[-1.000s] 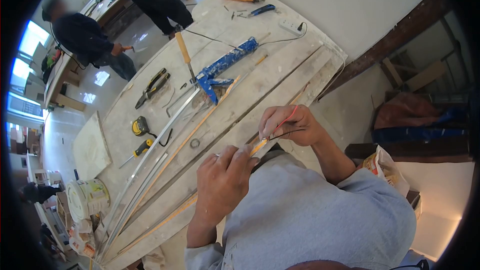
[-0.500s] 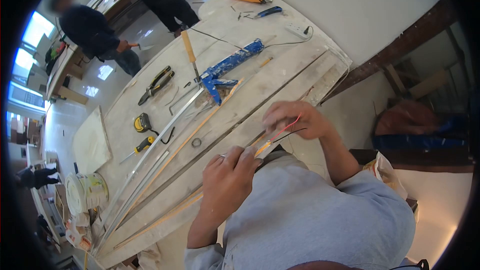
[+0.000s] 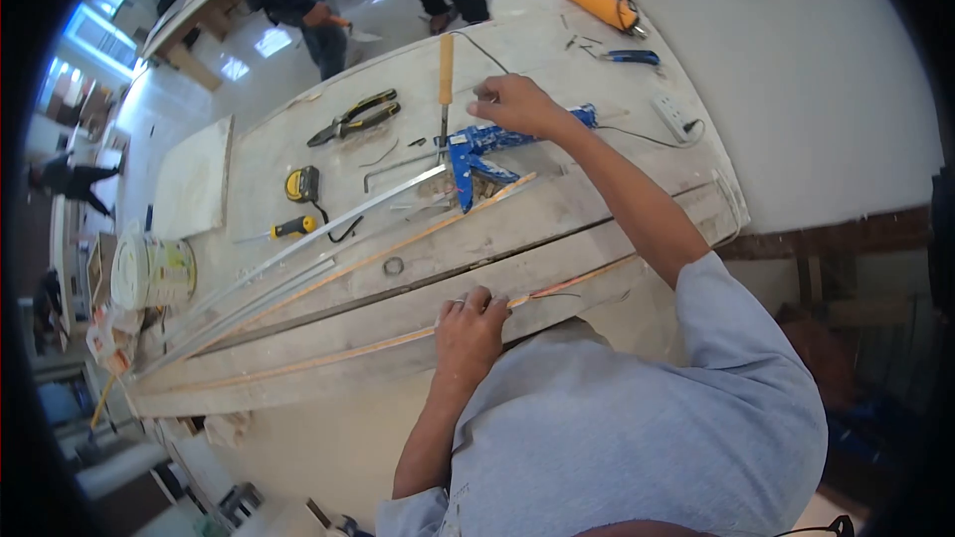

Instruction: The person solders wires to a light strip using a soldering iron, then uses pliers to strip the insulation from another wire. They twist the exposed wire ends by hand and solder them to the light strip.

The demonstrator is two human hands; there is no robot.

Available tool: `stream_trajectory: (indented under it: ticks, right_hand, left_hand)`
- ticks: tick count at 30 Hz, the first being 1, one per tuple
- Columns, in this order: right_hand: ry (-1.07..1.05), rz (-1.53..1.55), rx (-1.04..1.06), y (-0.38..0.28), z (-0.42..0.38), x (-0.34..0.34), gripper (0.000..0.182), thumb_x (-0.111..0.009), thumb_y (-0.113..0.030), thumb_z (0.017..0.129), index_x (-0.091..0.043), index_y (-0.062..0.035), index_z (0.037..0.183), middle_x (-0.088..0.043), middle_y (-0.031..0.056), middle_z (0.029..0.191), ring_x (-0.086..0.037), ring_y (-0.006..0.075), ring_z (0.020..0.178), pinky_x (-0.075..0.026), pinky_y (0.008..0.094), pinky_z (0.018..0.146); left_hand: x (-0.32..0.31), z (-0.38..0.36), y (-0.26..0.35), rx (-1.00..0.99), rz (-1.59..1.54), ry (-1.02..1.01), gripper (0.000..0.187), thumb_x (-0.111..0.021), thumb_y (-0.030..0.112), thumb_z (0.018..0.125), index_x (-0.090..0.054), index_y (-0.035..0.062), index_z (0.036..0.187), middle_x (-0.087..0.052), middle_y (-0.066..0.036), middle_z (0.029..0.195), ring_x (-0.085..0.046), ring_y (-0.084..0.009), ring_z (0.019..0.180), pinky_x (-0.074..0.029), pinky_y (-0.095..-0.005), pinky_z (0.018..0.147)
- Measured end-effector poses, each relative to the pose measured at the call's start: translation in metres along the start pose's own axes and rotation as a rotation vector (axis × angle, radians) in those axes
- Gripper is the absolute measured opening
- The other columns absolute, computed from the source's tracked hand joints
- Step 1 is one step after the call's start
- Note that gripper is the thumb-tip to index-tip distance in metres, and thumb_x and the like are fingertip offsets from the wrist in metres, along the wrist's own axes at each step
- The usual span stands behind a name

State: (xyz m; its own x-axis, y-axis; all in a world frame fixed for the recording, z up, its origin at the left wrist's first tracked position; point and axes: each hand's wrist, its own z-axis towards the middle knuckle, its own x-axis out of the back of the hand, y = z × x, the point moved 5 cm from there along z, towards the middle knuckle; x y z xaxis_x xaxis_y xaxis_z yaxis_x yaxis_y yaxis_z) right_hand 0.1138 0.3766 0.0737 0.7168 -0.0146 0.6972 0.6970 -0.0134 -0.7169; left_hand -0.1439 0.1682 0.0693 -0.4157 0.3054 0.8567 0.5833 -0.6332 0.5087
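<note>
My left hand (image 3: 470, 333) is closed on a thin strip (image 3: 388, 346) with an orange-yellow face, apparently an LED light strip, low over the near side of the table. Red and black wires (image 3: 553, 292) stick out of its right end. Above a blue, paint-smeared caulking gun (image 3: 477, 151), my right hand (image 3: 517, 104) is raised with its fingers partly bent and apart, seemingly empty. Just left of those fingers stands a soldering iron (image 3: 446, 70) with a wooden handle and a cord from its top. Its lower end is by the caulking gun.
Pliers (image 3: 355, 119), a tape measure (image 3: 302, 184), a screwdriver (image 3: 292, 227) and metal channels (image 3: 328, 224) lie on the table. A knife (image 3: 633, 57), an orange heat gun (image 3: 600, 5) and a power strip (image 3: 674, 119) lie at right. A bucket (image 3: 149, 270) is at left; people stand beyond.
My right hand has left the wires and reached forward toward the soldering iron. My left hand has lowered the strip toward the table. The view has shifted.
</note>
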Motion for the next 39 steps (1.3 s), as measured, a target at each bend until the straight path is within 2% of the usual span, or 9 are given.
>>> stream_trajectory:
  ticks: [4,7,9,13,15,16,21,28,39]
  right_hand:
    - [0.058,0.134,-0.203,0.019,0.055,-0.036,0.071,-0.075,-0.055,0.077,-0.070,0.0104,0.105,-0.072,0.0254,0.098,-0.071,0.0326,0.096,-0.053,0.0387,0.088]
    - [0.077,0.243,-0.144,0.018,0.072,-0.045,0.068,-0.074,-0.055,0.077,-0.071,0.0082,0.101,-0.073,0.0216,0.091,-0.072,0.0304,0.090,-0.054,0.0376,0.084]
    - [0.144,0.316,-0.020,0.012,0.077,-0.041,0.053,-0.077,-0.046,0.083,-0.072,0.0030,0.101,-0.072,0.0078,0.082,-0.063,0.0126,0.071,-0.049,0.0265,0.067]
    - [0.209,0.495,0.072,-0.007,0.056,0.013,0.036,-0.076,-0.036,0.086,-0.073,-0.0029,0.102,-0.073,0.0011,0.090,-0.061,0.0070,0.083,-0.046,0.0249,0.073]
    - [0.134,0.658,0.209,-0.012,0.029,0.047,0.025,-0.071,-0.023,0.092,-0.068,-0.0051,0.109,-0.074,0.0042,0.102,-0.064,0.0108,0.095,-0.049,0.0277,0.083]
    - [0.182,0.777,0.056,-0.014,0.007,0.058,0.021,-0.069,-0.017,0.092,-0.065,-0.0021,0.107,-0.074,0.0050,0.096,-0.064,0.0088,0.083,-0.047,0.0231,0.073]
    - [0.065,1.334,0.151,0.031,-0.089,0.093,0.023,-0.058,-0.014,0.101,-0.059,0.0006,0.118,-0.066,0.0142,0.113,-0.060,0.0204,0.114,-0.051,0.0337,0.094]
    - [0.101,1.489,-0.254,0.081,-0.220,0.038,0.021,-0.057,-0.020,0.102,-0.059,-0.0008,0.111,-0.067,0.0132,0.106,-0.067,0.0198,0.097,-0.059,0.0326,0.078]
    - [0.055,1.719,-0.084,-0.009,-0.225,0.030,0.030,-0.054,-0.030,0.104,-0.056,-0.0013,0.115,-0.062,0.0137,0.101,-0.058,0.0235,0.093,-0.051,0.0344,0.082]
  left_hand:
    - [-0.010,0.000,-0.001,0.100,0.011,0.034,0.018,-0.072,0.015,0.082,-0.072,0.0129,0.100,-0.063,-0.006,0.095,-0.063,-0.0271,0.089,-0.046,-0.0414,0.081]
    - [-0.018,-0.004,-0.001,0.124,0.079,0.073,0.019,-0.073,0.014,0.080,-0.071,0.0131,0.099,-0.063,-0.006,0.096,-0.062,-0.0271,0.092,-0.046,-0.0419,0.081]
    - [-0.024,-0.006,-0.001,0.145,0.096,0.114,0.019,-0.074,0.013,0.079,-0.070,0.0129,0.098,-0.064,-0.006,0.097,-0.062,-0.0273,0.092,-0.046,-0.0422,0.081]
    - [-0.026,-0.008,-0.002,0.156,0.082,0.155,0.013,-0.068,0.015,0.083,-0.067,0.0126,0.095,-0.062,-0.006,0.096,-0.061,-0.0266,0.094,-0.044,-0.0427,0.085]
    - [-0.022,-0.007,-0.001,0.186,0.063,0.147,0.013,-0.069,0.014,0.082,-0.067,0.0124,0.095,-0.062,-0.005,0.095,-0.061,-0.0264,0.093,-0.044,-0.0424,0.084]
    - [-0.019,-0.008,0.001,0.181,0.058,0.146,0.014,-0.070,0.014,0.081,-0.066,0.0123,0.094,-0.062,-0.005,0.095,-0.061,-0.0261,0.093,-0.045,-0.0421,0.084]
    - [-0.016,-0.009,0.002,0.145,0.006,0.107,0.017,-0.074,0.012,0.079,-0.066,0.0111,0.094,-0.062,-0.004,0.095,-0.061,-0.0255,0.090,-0.046,-0.0405,0.081]
    - [0.001,-0.004,0.008,0.039,-0.110,0.079,0.023,-0.076,0.009,0.078,-0.067,0.0080,0.099,-0.063,-0.006,0.094,-0.062,-0.0276,0.088,-0.048,-0.0414,0.076]
    - [0.127,0.000,0.058,-0.164,-0.144,0.281,0.031,-0.081,0.006,0.069,-0.068,0.0044,0.098,-0.064,-0.010,0.090,-0.062,-0.0273,0.074,-0.049,-0.0373,0.063]
